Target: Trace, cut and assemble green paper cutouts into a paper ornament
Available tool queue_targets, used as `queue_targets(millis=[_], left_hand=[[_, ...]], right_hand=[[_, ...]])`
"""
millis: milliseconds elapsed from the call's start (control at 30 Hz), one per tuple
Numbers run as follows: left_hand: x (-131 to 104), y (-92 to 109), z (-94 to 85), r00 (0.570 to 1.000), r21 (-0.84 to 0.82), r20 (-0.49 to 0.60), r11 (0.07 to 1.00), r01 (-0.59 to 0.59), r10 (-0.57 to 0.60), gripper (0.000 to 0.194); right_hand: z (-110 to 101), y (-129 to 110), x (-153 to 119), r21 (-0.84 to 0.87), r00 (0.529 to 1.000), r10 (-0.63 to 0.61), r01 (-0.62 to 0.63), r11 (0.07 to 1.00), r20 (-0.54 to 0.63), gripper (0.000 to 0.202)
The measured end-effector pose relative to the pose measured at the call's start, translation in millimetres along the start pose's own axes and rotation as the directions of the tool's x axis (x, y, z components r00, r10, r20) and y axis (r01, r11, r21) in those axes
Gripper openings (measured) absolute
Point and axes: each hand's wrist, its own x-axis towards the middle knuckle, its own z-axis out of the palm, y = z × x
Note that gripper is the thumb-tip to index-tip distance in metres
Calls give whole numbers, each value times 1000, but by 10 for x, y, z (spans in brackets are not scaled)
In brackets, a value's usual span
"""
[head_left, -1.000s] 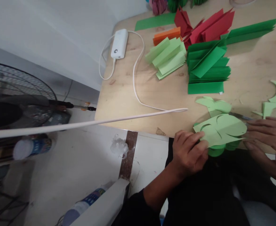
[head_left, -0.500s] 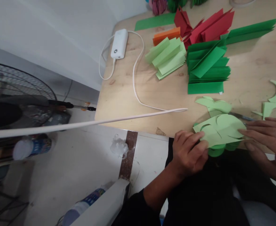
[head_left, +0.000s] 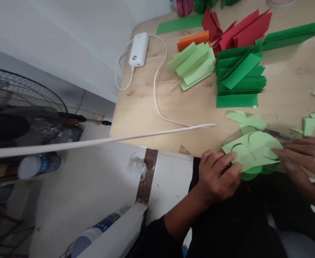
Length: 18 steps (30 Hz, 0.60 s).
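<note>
A light green paper piece with curved cuts (head_left: 256, 148) lies at the table's front edge, over darker green rounded paper (head_left: 251, 173). My left hand (head_left: 219, 173) is closed on its left side, fingers and thumb pinching the paper. My right hand (head_left: 308, 157) touches the paper's right edge with stretched fingers, the thumb apart below them. Just behind is a light green cut scrap (head_left: 247, 120). A thin dark tool (head_left: 277, 134) lies between that scrap and my right hand, its far end hidden by the fingers.
Folded paper stacks stand farther back: dark green (head_left: 239, 77), light green (head_left: 195, 64), red (head_left: 243, 30) and orange (head_left: 192, 40). A white power bank (head_left: 139, 49) with a white cable (head_left: 156, 89) lies at the left. Light green offcuts (head_left: 311, 125) are at the right. A fan (head_left: 20, 107) stands beyond.
The whole view has shifted slightly, so the table items appear a little farther right. Both hands remain at the light green paper, with almost no other movement.
</note>
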Motion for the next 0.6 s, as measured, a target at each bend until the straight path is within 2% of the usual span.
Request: queue_targets(millis=[100,200,467,600], left_hand=[[0,2,-4,1000,5,-6,1000,-2,3,14],[1,-3,-4,1000,7,1,1000,1,-1,14],[-9,0,2,1000,-2,4,1000,2,-2,14],[-16,-11,7,1000,-5,7,1000,-2,2,15]], right_hand=[[-11,0,-12,-9,1000,14,-14,1000,2,45],[-22,-2,-19,-14,1000,10,-10,1000,6,43],[-43,-51,22,-37,997,72,-71,997,25,68],[-50,-39,-9,-61,999,38,-38,997,6,72]])
